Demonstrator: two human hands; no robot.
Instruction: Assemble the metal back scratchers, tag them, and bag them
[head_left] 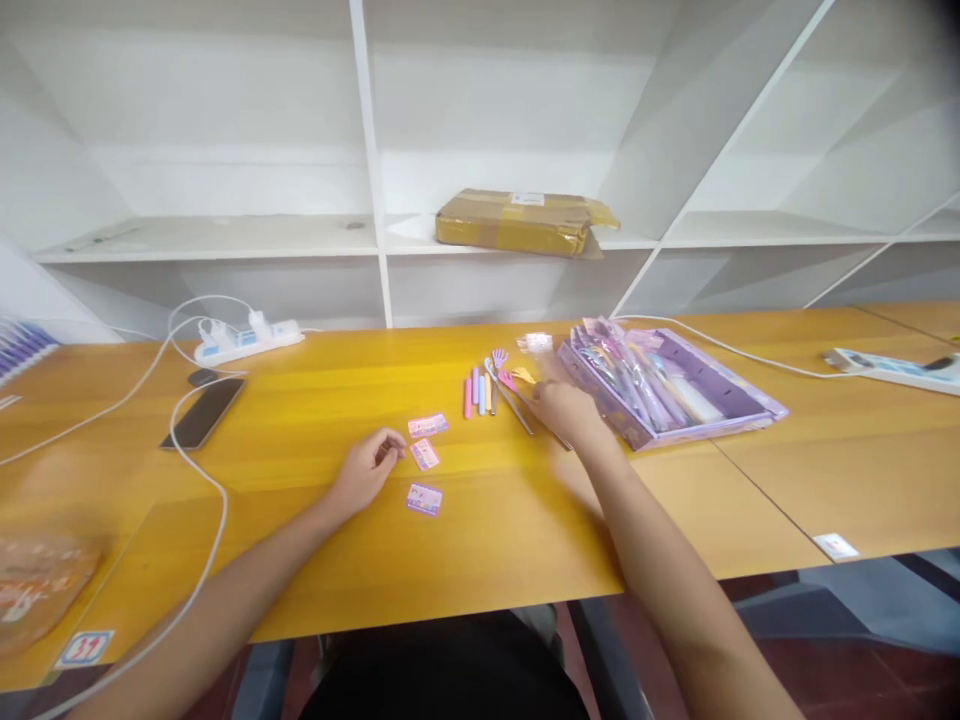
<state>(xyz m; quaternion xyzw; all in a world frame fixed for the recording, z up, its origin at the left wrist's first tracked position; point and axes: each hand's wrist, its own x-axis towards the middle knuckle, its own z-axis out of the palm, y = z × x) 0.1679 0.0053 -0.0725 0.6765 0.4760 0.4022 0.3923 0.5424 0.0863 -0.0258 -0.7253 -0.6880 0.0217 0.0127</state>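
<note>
My left hand (367, 468) rests on the table with its fingers curled, nothing visible in them, just left of small printed cards. Of these, one pink card (424, 455) is closest to the fingertips, with another card (428, 425) behind and a purple card (424, 499) nearer me. My right hand (568, 412) is closed at a small back scratcher with a yellow hand-shaped head (523, 375); its fingers partly hide the metal rod. Beside it lie a pink-headed back scratcher (508, 381) and a purple-headed one (499, 357). Several pastel handle tubes (481, 393) stand in a row to the left.
A purple display box (742, 400) at right holds several bagged items (630, 370). A small clear packet (535, 343) lies behind. At left are a phone (204, 412), a power strip (247, 342) and a trailing white cable (223, 510). A taped carton (517, 220) sits on the shelf.
</note>
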